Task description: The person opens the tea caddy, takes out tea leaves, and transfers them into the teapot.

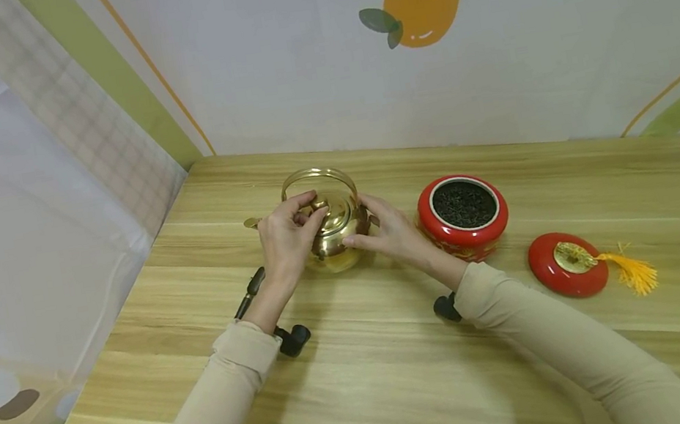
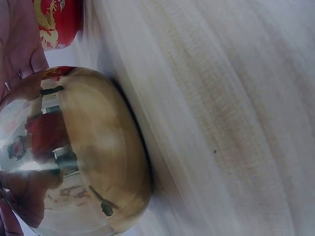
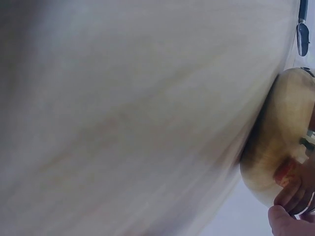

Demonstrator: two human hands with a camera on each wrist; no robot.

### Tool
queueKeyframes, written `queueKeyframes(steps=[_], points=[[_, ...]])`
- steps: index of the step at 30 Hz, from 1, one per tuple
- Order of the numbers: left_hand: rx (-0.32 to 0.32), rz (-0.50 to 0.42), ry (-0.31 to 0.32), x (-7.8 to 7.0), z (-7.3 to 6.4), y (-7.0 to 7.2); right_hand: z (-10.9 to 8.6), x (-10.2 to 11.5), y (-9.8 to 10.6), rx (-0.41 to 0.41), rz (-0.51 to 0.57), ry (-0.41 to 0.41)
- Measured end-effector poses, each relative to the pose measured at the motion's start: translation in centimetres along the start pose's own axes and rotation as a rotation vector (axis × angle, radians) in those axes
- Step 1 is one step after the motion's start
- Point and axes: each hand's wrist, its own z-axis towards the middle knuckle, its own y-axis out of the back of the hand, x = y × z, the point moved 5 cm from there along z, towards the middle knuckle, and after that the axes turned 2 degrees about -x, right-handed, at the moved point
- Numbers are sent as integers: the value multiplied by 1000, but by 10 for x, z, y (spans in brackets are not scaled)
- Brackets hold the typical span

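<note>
A brass kettle (image 1: 337, 260) with an arched handle (image 1: 315, 171) stands on the wooden table. My left hand (image 1: 285, 243) reaches over its top and pinches the knob of the lid (image 1: 338, 216) between thumb and fingers; the lid sits on the kettle's opening. On the other side, my right hand (image 1: 393, 233) holds the round body, thumb at the front and fingers behind, partly hidden. The left wrist view shows the shiny kettle body (image 2: 108, 142) close up. In the right wrist view, the thumb (image 3: 288, 223) lies against the kettle's side.
Just right of my right hand stands a red jar (image 1: 498, 220) with a white rim, holding dark tea leaves (image 1: 463, 203). Its red lid (image 1: 549, 268), with a gold disc and yellow tassel (image 1: 637, 275), lies nearer the right side. A printed cloth (image 1: 293, 86) hangs behind the table.
</note>
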Motion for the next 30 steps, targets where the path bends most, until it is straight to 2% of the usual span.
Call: queueKeyframes(steps=[13, 19, 24, 30], points=[[37, -16, 14, 3, 3, -4, 2, -3, 2, 3, -33, -28], [48, -46, 28, 6, -1, 0, 0, -3, 4, 2, -50, -54], [27, -125, 19, 4, -6, 8, -7, 5, 10, -11, -50, -47], [-48, -298, -90, -12, -12, 16, -26, 17, 22, -71, -75, 17]])
